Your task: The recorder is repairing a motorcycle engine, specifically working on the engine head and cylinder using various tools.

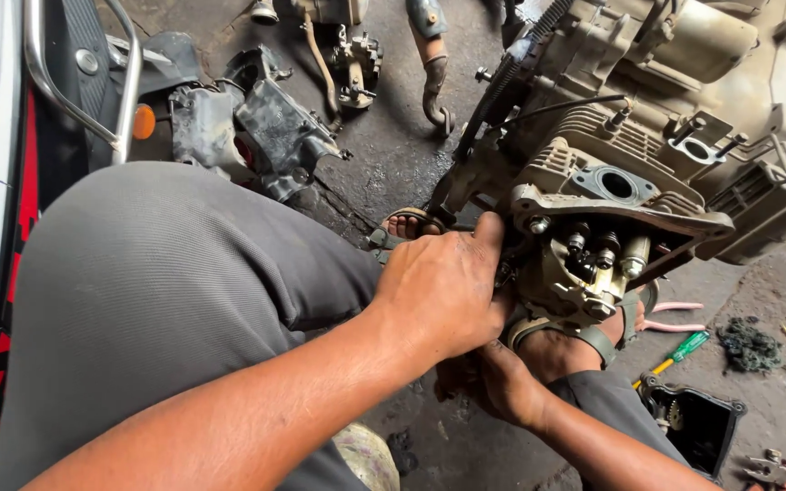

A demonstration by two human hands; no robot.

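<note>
**Engine on the floor, valve side open**

Grimy tan motorcycle engine (648, 136), tilted, resting on oily concrete floor (393, 155). Cylinder head (593, 255) faces the viewer, cover off: rocker arms, valve springs and round port exposed. Finned cylinder above it, caked in dirt.

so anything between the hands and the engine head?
Nothing visible. The left hand is already pressed against the open cylinder head of the engine. The right hand sits under it, partly hidden by the left, beside a sandalled foot.

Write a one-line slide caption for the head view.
Left hand and right hand press against the open side of a grimy motorcycle engine on the floor, green-handled screwdriver nearby.
</note>
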